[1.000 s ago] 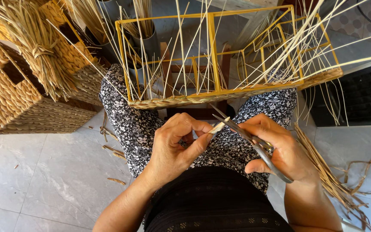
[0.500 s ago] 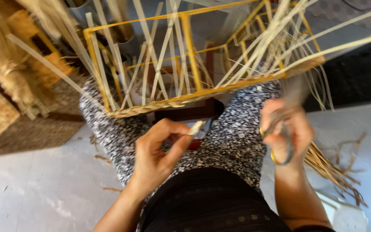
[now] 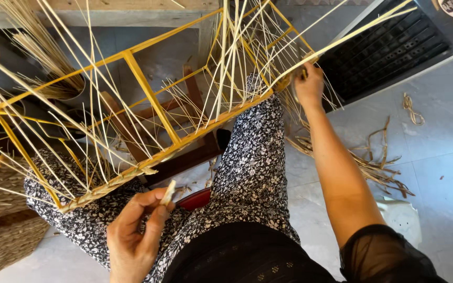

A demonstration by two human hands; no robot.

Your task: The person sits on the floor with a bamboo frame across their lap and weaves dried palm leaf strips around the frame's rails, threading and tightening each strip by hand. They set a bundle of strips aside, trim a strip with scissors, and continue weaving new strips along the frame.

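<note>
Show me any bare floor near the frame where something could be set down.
Bare grey tile floor lies right of the right hand, between the black grille and the white scrap. A smaller patch sits lower left beside the woven basket. Crowded: the yellow frame with its straw, and the reed scraps by the right arm.

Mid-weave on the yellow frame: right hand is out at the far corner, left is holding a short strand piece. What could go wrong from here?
1. The yellow wire frame rests tilted across the knees; the right hand pushing at its far corner could tip it off.
2. Loose upright strands fan toward the face and arm, so they may poke or snag.
3. The left hand pinches only a short strand piece by its end; that grip could slip.
</note>
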